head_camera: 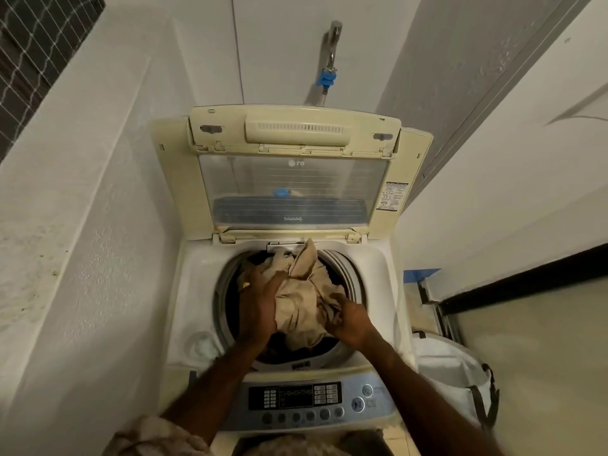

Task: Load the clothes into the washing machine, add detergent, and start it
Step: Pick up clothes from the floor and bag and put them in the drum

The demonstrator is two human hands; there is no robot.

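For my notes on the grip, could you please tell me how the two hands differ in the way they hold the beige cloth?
The left hand lies flat along the side of the beige cloth, fingers reaching toward the back of the drum; the right hand is curled, bunching the near corner. The left hand sits farther into the opening; the right hand stays nearer the control panel. Both grip the same cloth over the drum.

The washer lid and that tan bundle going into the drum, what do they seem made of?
The lid looks like clear, glossy plastic in a yellowed cream plastic frame: the wall shows through it. The tan bundle looks like soft matte woven cloth, creased and folded under the left hand and right hand.
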